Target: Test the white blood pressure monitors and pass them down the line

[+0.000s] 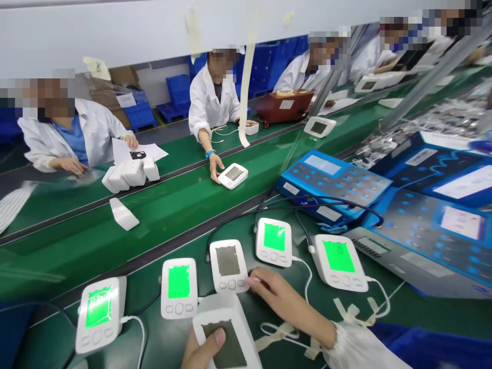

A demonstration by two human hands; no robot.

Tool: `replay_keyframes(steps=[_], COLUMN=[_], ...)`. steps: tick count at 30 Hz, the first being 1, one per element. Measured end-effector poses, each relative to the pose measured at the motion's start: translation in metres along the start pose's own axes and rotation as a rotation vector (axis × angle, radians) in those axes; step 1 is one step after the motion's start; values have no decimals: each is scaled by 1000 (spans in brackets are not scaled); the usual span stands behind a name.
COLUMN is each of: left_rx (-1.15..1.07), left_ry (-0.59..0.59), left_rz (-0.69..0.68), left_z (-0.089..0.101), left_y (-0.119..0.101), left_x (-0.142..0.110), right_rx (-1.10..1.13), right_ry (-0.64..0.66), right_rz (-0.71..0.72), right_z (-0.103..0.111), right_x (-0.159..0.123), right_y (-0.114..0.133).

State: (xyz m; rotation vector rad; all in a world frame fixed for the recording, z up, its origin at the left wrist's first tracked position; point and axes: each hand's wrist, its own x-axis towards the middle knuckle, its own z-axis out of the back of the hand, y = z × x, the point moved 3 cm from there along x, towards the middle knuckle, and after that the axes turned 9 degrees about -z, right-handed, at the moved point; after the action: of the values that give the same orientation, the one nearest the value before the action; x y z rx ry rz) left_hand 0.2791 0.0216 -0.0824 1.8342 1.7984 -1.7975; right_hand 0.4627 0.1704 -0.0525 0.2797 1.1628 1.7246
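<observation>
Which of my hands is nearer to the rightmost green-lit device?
Right. Your right hand is left of that green-lit device, fingers beside a grey-screened device. Your left hand is farther left and closer to you, gripping a second grey-screened device.

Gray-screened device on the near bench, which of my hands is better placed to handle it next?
Probably your right hand: it is at the lower right edge of the gray-screened device, while your left hand holds a second device.
</observation>
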Motion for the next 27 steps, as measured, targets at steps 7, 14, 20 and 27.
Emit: replay_keyframes(steps=[7,14,20,27], left_rx=[76,256,534,918], left_ry=[-66,0,13,509], left_rz=[-218,-272,-349,-593], left_z=[-32,-33,-36,-86], left_y=[-46,-47,-46,-72], left_x=[6,9,15,13], right_rx=[356,44,38,349], right_ry=[238,289,319,132], right_rz=[-57,53,89,-147], right_z=[-3,7,-2,7], right_x=[-45,-50,-53,-45], right_y=[26,29,23,11])
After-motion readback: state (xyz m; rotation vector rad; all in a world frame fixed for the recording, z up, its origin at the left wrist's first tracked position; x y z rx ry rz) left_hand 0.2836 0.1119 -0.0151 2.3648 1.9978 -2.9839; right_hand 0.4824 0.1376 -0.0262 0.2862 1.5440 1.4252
